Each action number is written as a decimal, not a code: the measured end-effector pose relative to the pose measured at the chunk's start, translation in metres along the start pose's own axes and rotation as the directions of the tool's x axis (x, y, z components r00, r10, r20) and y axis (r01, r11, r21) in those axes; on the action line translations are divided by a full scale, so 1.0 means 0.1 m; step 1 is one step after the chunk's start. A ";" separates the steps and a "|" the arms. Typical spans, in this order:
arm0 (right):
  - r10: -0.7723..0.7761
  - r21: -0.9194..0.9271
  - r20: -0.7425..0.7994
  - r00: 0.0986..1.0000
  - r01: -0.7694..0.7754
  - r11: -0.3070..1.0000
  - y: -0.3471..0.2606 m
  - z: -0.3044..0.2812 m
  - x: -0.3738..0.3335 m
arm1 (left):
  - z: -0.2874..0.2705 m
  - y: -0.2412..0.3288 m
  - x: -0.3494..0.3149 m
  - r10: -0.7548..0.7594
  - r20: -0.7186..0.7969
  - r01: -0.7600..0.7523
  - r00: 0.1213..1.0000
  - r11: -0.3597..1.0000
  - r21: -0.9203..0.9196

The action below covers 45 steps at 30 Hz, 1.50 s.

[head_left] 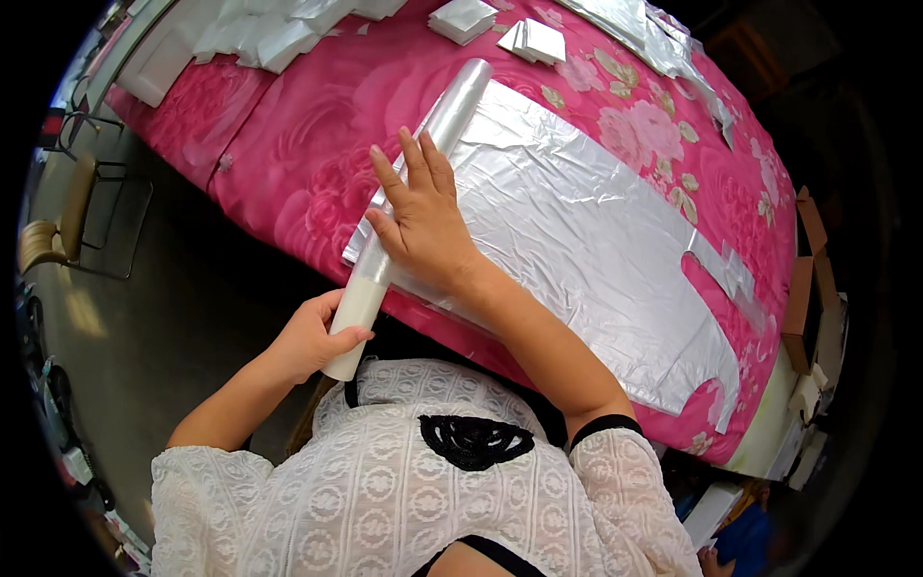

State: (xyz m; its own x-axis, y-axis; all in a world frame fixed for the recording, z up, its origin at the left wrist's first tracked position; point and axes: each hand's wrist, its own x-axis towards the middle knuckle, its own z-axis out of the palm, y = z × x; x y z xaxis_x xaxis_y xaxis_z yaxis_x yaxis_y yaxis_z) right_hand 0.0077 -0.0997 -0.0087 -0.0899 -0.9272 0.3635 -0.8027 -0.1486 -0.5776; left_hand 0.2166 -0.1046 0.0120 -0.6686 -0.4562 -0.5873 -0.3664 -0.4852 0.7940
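We look down on a pink rose-patterned tablecloth (317,106) and a long roll of clear film (459,108), which slants along the left edge of a silver plastic bag (567,221). The bag lies flat, creased, its cut-out handle end at the right; we cannot tell whether it is a single bag or several layers. The pale lower end of the roll sticks out past the table edge toward the person's white lace top (385,481).

The left hand (312,332) grips this pale end, thumb across its near face and the other fingers curled behind, mostly out of sight. The right hand (423,221) lies over the middle of the roll with its visible fingers spread and thumb apart; its palm is hidden, and it covers part of the film.

Beyond the table's right edge we find an open cardboard box (808,308), its flaps raised and its inside too dark to make out. Toward the far side sit two small stacks of folded silvery packets (461,19) and a heap of whitish sheets (274,29), cut off by the frame. At lower right, another person's hand (711,563) shows only partly.
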 end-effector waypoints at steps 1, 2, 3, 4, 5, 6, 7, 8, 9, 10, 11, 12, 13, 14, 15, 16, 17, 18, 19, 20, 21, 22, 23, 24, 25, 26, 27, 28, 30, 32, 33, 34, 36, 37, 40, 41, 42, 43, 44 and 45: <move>0.065 0.054 -0.066 0.996 -0.061 0.997 -0.05 -0.02 -0.03 | 0.02 0.03 -0.02 0.003 0.048 -0.001 0.999 1.000 -0.023; 0.116 0.058 -0.056 0.992 -0.113 0.992 -0.06 -0.09 -0.05 | 0.04 0.09 -0.07 0.005 0.097 0.000 0.995 0.999 -0.046; 0.152 0.201 -0.171 0.974 -0.116 0.973 -0.08 -0.19 -0.07 | 0.05 0.13 -0.09 0.007 0.147 0.003 0.989 0.998 -0.068; 0.195 0.336 -0.280 0.940 -0.094 0.937 -0.13 -0.33 -0.07 | 0.06 0.12 -0.09 0.028 0.209 -0.015 0.978 0.998 -0.066; 0.249 0.456 -0.380 0.891 -0.054 0.889 -0.15 -0.43 -0.08 | 0.10 0.14 -0.07 0.056 0.307 -0.018 0.950 0.992 -0.125; 0.349 0.634 -0.353 0.868 -0.052 0.772 -0.17 -0.53 -0.10 | 0.14 0.17 -0.05 0.086 0.401 -0.013 0.912 0.983 -0.183; 0.444 0.783 -0.321 0.836 -0.029 0.621 -0.19 -0.62 -0.11 | 0.19 0.20 -0.02 0.122 0.488 -0.002 0.864 0.971 -0.238; 0.504 0.920 -0.231 0.832 0.018 0.392 -0.25 -0.80 -0.09 | 0.25 0.22 0.04 0.125 0.526 0.016 0.841 0.967 -0.256; 0.535 0.988 -0.131 0.835 0.069 0.135 -0.26 -0.95 -0.11 | 0.31 0.29 0.11 0.094 0.563 0.062 0.821 0.966 -0.250; 0.545 0.995 0.097 0.833 -0.075 -0.062 -0.17 -1.08 -0.19 | 0.37 0.37 0.18 0.061 0.597 0.106 0.800 0.965 -0.241; 0.598 0.998 0.036 0.800 -0.064 0.026 -0.12 -1.13 -0.22 | 0.46 0.44 0.23 0.029 0.629 0.150 0.777 0.962 -0.230; 0.645 0.992 -0.028 0.763 -0.059 0.113 -0.07 -1.17 -0.25 | 0.60 0.53 0.24 0.004 0.600 0.143 0.800 0.970 -0.198; 0.694 0.977 -0.101 0.713 -0.060 0.204 0.00 -1.23 -0.30 | 0.72 0.59 0.28 -0.034 0.452 0.018 0.891 0.999 0.039; 0.712 0.947 -0.173 0.681 -0.083 0.309 0.07 -1.26 -0.38 | 0.91 0.71 0.28 0.058 0.372 -0.182 0.927 0.934 0.308; 0.709 0.942 -0.219 0.670 -0.045 0.334 0.11 -1.31 -0.43 | 1.07 0.80 0.29 0.181 0.322 -0.340 0.929 0.760 0.554; 0.703 0.936 -0.259 0.662 -0.010 0.353 0.14 -1.35 -0.48 | 1.14 0.78 0.32 0.136 0.355 -0.306 0.925 0.821 0.482; 0.697 0.927 -0.298 0.652 0.025 0.373 0.15 -1.39 -0.54 | 1.20 0.74 0.36 0.092 0.391 -0.262 0.916 0.874 0.409; 0.716 0.951 -0.269 0.644 0.061 0.302 0.13 -1.45 -0.61 | 1.27 0.71 0.39 0.049 0.428 -0.209 0.903 0.918 0.337; 0.708 0.963 -0.258 0.657 0.114 0.245 0.14 -1.51 -0.68 | 1.31 0.74 0.41 -0.007 0.528 -0.110 0.849 0.976 0.190; 0.697 0.968 -0.250 0.672 0.165 0.188 0.14 -1.56 -0.75 | 1.35 0.78 0.41 -0.045 0.625 0.015 0.779 0.998 0.054; 0.684 0.968 -0.243 0.688 0.215 0.128 0.14 -1.61 -0.81 | 1.39 0.81 0.43 -0.063 0.716 0.158 0.695 0.985 -0.066; 0.723 0.964 -0.248 0.645 0.236 0.121 0.14 -1.63 -0.85 | 1.42 0.82 0.47 -0.059 0.772 0.248 0.633 0.960 -0.130; 0.738 0.960 -0.266 0.620 0.237 0.148 0.13 -1.67 -0.90 | 1.46 0.85 0.49 -0.108 0.770 0.255 0.628 0.964 -0.072; 0.751 0.956 -0.285 0.595 0.236 0.175 0.11 -1.70 -0.94 | 1.50 0.93 0.49 -0.156 0.766 0.260 0.624 0.966 -0.015; 0.764 0.951 -0.301 0.570 0.235 0.200 0.10 -1.73 -0.99 | 1.55 0.98 0.48 -0.203 0.758 0.264 0.620 0.964 0.042; 0.772 0.954 -0.298 0.561 0.198 0.224 0.12 -1.73 -1.04 | 1.63 0.99 0.47 -0.185 0.709 0.164 0.681 0.982 0.099; 0.780 0.953 -0.301 0.548 0.154 0.260 0.13 -1.69 -1.10 | 1.66 0.95 0.49 -0.099 0.635 -0.004 0.766 0.987 0.159; 0.786 0.949 -0.307 0.536 0.111 0.294 0.13 -1.62 -1.14 | 1.71 0.86 0.55 0.010 0.563 -0.170 0.827 0.958 0.232; 0.773 0.914 -0.383 0.506 0.083 0.398 0.21 -1.46 -1.18 | 1.85 0.74 0.67 0.387 0.482 -0.572 0.786 0.752 0.327; 0.754 0.890 -0.431 0.496 0.096 0.445 0.23 -1.33 -1.19 | 1.81 0.63 0.79 0.255 0.500 -0.436 0.827 0.853 0.287; 0.756 0.901 -0.410 0.511 0.101 0.421 0.27 -1.33 -1.19 | 1.82 0.59 0.77 0.204 0.478 -0.337 0.855 0.918 0.211; 0.777 0.924 -0.371 0.509 0.114 0.366 0.33 -1.36 -1.21 | 1.79 0.63 0.76 0.059 0.492 -0.187 0.869 0.958 0.216; 0.813 0.955 -0.285 0.508 0.084 0.283 0.43 -1.48 -1.30 | 1.72 0.64 0.79 0.005 0.542 -0.141 0.841 0.968 0.209; 0.811 0.948 -0.306 0.499 0.082 0.308 0.51 -1.58 -1.36 | 1.70 0.63 0.77 -0.029 0.550 -0.127 0.834 0.962 0.243; 0.793 0.907 -0.414 0.446 0.134 0.399 0.89 -1.94 -1.60 | 1.73 0.66 0.74 -0.121 0.548 -0.096 0.828 0.931 0.352; 0.828 0.910 -0.411 0.382 0.124 0.395 1.25 -2.02 -1.82 | 1.79 0.65 0.72 -0.163 0.548 -0.073 0.820 0.921 0.384; 0.863 0.908 -0.417 0.286 0.090 0.409 1.31 -2.16 -1.88 | 1.78 0.62 0.72 -0.166 0.560 -0.075 0.812 0.921 0.382; 0.891 0.910 -0.414 0.188 0.063 0.409 1.34 -2.27 -1.94 | 1.80 0.61 0.74 -0.176 0.552 -0.081 0.815 0.909 0.409; 0.841 0.855 -0.487 0.236 -0.069 0.515 1.44 -2.34 -2.05 | 1.79 0.60 0.73 -0.190 0.533 -0.077 0.824 0.896 0.438; 0.784 0.768 -0.547 0.293 -0.197 0.609 1.57 -2.44 -2.18 | 1.80 0.60 0.73 -0.203 0.516 -0.073 0.832 0.883 0.464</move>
State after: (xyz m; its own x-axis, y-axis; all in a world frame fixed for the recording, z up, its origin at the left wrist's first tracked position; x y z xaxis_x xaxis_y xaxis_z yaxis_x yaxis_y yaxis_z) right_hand -0.2421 0.1628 -0.0004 -0.9783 -0.2001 0.0530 -0.0183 -0.1715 -0.9850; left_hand 0.0296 -0.0325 0.0451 -0.8159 0.1037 -0.5688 -0.5754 -0.0486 0.8164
